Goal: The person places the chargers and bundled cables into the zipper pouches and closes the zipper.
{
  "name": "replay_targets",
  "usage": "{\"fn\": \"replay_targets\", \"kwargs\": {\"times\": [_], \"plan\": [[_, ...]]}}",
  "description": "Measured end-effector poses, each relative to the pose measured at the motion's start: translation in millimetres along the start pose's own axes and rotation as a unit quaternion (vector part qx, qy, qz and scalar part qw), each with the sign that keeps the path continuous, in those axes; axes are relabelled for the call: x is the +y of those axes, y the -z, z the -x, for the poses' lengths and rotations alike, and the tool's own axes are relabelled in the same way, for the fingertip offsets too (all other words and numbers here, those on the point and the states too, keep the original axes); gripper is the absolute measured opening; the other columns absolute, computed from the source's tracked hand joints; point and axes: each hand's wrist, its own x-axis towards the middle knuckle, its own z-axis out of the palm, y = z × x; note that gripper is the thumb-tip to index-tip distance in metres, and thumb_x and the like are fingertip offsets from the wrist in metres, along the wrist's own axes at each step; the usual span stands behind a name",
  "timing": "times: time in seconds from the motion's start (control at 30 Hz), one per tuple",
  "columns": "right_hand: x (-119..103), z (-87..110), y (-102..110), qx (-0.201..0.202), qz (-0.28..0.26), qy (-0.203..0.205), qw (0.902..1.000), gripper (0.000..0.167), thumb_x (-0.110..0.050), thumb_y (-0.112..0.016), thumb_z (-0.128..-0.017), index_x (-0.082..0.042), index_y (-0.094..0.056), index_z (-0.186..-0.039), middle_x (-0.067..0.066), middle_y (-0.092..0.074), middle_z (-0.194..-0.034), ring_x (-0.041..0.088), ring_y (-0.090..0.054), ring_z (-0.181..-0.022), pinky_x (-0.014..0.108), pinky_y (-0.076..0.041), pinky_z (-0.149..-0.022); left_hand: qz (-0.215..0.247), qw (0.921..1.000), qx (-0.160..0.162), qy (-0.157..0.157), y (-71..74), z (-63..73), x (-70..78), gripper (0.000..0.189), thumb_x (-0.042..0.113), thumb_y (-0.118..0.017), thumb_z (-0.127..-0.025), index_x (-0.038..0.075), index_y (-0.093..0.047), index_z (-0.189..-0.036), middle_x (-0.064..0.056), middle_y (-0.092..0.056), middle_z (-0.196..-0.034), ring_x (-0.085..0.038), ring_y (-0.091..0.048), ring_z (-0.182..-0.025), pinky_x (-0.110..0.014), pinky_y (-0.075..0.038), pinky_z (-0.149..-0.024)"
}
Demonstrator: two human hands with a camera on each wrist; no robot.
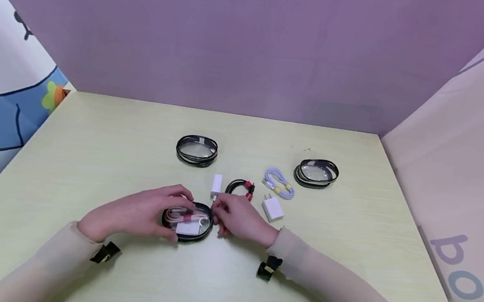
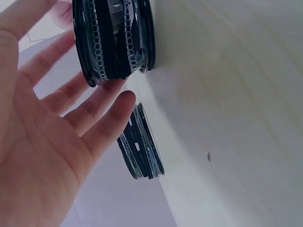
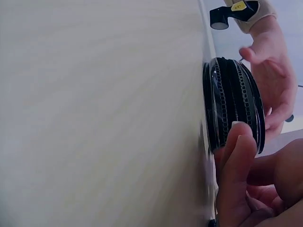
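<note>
A round clear case (image 1: 208, 231) with black edging and a zip lies on the table between the hands. Through its lid show a pinkish coiled cable (image 1: 175, 216) and a white charger block (image 1: 188, 228). My left hand (image 1: 142, 212) holds the case from the left, thumb at the near side and fingers at the far side. At the right edge, my right hand (image 1: 239, 219) has thumb and finger pinched together at the zip (image 3: 236, 106); the zipper pull itself is hidden by the fingers. The left wrist view shows the case's zipped side wall (image 2: 111, 38).
Beyond the hands lie a white adapter (image 1: 217, 185), a black cable with red ends (image 1: 238, 185), a lilac cable (image 1: 280, 182) and a white plug charger (image 1: 273, 208). Two similar round cases stand farther back, one left (image 1: 196, 158) and one right (image 1: 315, 182).
</note>
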Motion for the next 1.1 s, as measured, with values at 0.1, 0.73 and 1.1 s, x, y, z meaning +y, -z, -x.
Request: {"fn": "replay_targets", "kwargs": {"times": [0.1, 0.73, 1.1], "plan": [[0.6, -1.7, 0.3, -0.005, -0.017, -0.004, 0.9998, 0.016, -0.008, -0.049, -0.105, -0.011, -0.061, -0.095, 0.005, -0.066, -0.075, 0.018, -0.065, -0.052, 0.033, -0.055, -0.050, -0.008, 0.9997, -0.016, -0.017, -0.6, 0.6, -0.2, 0.075, 0.036, -0.091, -0.069, 0.026, -0.062, -0.137, 0.001, -0.044, -0.150, -0.020, -0.047, -0.132, -0.043, -0.043, -0.105], [6.7, 8.1, 4.9, -0.070, -0.136, -0.047, 0.9872, 0.015, -0.002, -0.041, -0.106, -0.001, -0.054, -0.100, 0.013, -0.068, -0.080, 0.026, -0.069, -0.060, 0.038, -0.058, -0.053, -0.111, 0.9916, -0.023, -0.062, -7.0, -0.4, -2.9, 0.077, 0.013, -0.089, -0.073, 0.029, -0.058, -0.142, -0.010, -0.049, -0.148, -0.025, -0.057, -0.113, -0.041, -0.052, -0.092], [6.6, 23.6, 3.8, -0.067, -0.133, -0.047, 0.9878, 0.015, 0.001, -0.043, -0.104, 0.000, -0.055, -0.096, 0.011, -0.070, -0.081, 0.026, -0.070, -0.066, 0.037, -0.058, -0.055, -0.111, 0.9921, -0.020, -0.056, -10.1, -2.2, -0.6, 0.072, 0.016, -0.086, -0.076, 0.027, -0.059, -0.141, -0.009, -0.048, -0.149, -0.023, -0.056, -0.113, -0.040, -0.051, -0.093]]}}
